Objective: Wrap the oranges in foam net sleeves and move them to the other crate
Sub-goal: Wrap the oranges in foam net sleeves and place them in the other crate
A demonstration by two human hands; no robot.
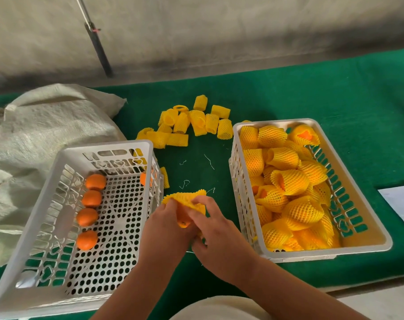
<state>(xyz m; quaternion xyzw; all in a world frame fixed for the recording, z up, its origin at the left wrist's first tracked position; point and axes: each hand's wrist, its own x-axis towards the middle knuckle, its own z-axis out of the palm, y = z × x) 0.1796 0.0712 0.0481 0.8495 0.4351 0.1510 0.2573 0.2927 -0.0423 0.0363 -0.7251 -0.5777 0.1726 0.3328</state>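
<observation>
On the green bench, the full crate of wrapped oranges sits right of the near-empty crate. Between them, left hand and right hand grasp an orange, stretching a foam sleeve over it.

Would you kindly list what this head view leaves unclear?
- Orange in the foam net sleeve: mostly covered by the left hand and right hand.
- Lower wrapped oranges in the right crate: buried under top ones.
- Paper sheet: cut off by the right edge.
</observation>
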